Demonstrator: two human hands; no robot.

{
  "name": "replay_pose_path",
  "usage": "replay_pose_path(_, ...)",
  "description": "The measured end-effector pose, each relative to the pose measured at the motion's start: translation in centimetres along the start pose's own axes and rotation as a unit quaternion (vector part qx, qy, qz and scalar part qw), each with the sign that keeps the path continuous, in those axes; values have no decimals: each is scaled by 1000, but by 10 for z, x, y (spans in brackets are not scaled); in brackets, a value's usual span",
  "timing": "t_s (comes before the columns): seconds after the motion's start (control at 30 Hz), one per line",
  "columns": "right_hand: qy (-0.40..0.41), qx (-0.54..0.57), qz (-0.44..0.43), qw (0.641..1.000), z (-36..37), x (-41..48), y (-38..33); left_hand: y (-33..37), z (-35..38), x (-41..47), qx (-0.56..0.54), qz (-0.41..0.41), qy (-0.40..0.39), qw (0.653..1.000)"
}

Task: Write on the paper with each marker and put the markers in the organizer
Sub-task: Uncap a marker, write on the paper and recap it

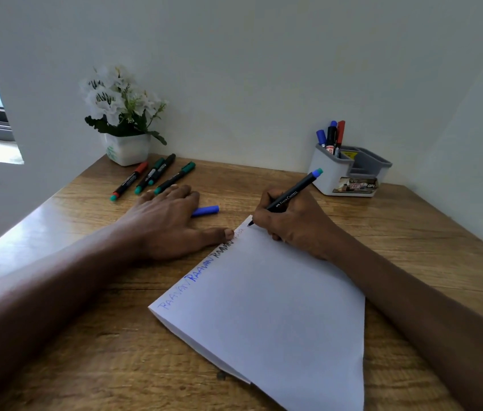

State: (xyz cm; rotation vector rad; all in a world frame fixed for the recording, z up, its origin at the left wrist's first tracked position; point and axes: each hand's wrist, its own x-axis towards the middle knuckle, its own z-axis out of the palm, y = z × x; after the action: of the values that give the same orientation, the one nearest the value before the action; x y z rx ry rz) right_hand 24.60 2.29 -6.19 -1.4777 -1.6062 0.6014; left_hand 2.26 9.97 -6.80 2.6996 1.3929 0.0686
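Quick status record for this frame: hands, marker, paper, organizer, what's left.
right hand: grips black marker, tip at paper's far corner
left hand: flat on table, thumb at paper's edge
blue cap: on table beside left hand
paper: words along one edge, in blue and black
organizer: several markers upright in one compartment
loose markers: four, capped, near flower pot

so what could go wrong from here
1. The black blue-ended marker in the right hand writes at the far corner of the white paper; a stroke could run onto the wooden desk.
2. The loose blue cap by the left hand might roll away.
3. That hand only touches the paper's edge, so the sheet may slide.
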Motion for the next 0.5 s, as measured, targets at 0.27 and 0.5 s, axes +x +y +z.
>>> replay_pose_path(0.27, 8, -6, -2, 1000, 2, 2, 3, -3, 3, 2, -3, 7, 10, 1000)
replay_pose_path(0.5, 17, -8, 4, 1000, 3, 2, 4, -3, 3, 2, -2, 8, 11, 1000)
